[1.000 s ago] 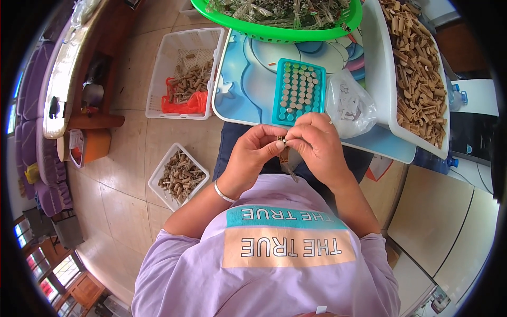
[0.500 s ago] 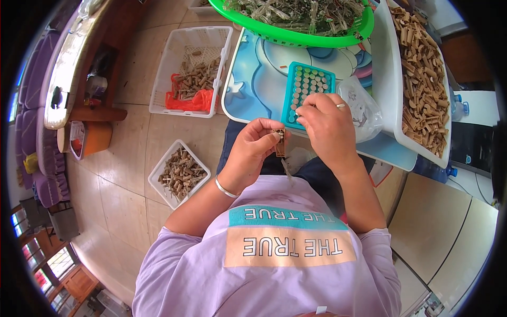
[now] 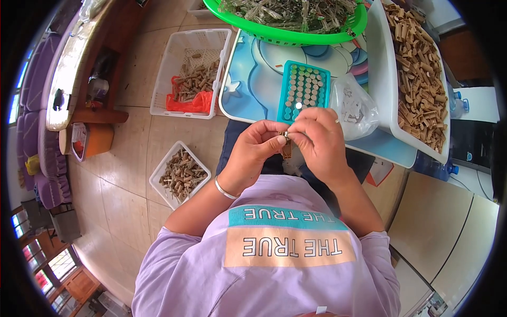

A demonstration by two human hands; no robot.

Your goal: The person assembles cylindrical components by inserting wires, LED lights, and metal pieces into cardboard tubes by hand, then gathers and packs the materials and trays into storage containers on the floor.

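My left hand (image 3: 254,150) pinches a small brown plastic casing (image 3: 287,151) upright between thumb and fingers, in front of my body. At the casing's top end my right hand (image 3: 321,142) closes thumb and forefinger on a small silvery piece, partly hidden by the fingertips; it looks like a button cell. Just beyond both hands lies a teal tray (image 3: 282,100), holding rows of round silvery button cells (image 3: 299,90). A clear plastic bag (image 3: 359,108) with small pieces inside sits right of the tray.
A green basket (image 3: 296,37) of clear plastic parts with wires stands at the table's back. On the right is a white bin (image 3: 381,68) heaped with brown casings (image 3: 420,68). Two white baskets, one larger (image 3: 158,87) and one smaller (image 3: 156,182), hold brown parts on the left floor.
My right hand has come from the teal tray down to the casing, bringing a small silvery piece. My left hand has shifted slightly right with the casing.
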